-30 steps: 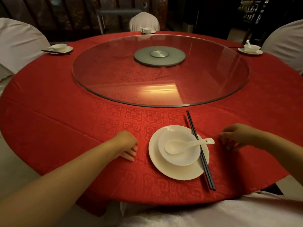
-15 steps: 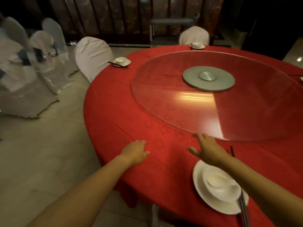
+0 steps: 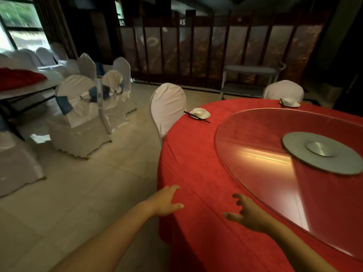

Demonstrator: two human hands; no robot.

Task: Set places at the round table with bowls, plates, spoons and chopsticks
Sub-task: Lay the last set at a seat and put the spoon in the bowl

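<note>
The round table (image 3: 200, 173) wears a red cloth and carries a glass turntable (image 3: 265, 169) with a grey hub. My left hand (image 3: 167, 201) hovers at the table's near left edge, fingers spread, holding nothing. My right hand (image 3: 245, 213) is over the red cloth just short of the glass, fingers apart and empty. A set place with a white plate and bowl (image 3: 200, 113) and black chopsticks (image 3: 196, 117) lies at the far left rim. Another white plate and bowl (image 3: 289, 102) sits at the far rim.
White-covered chairs stand at the table, one (image 3: 167, 108) on the left and one (image 3: 282, 91) at the back. More covered chairs (image 3: 78, 112) with blue sashes crowd the left floor. A folding screen (image 3: 196, 55) and a grey cart (image 3: 249, 77) line the back wall.
My view has swung left along the table; the near place setting has left the frame. Both hands have lifted off the cloth and spread open, moving left.
</note>
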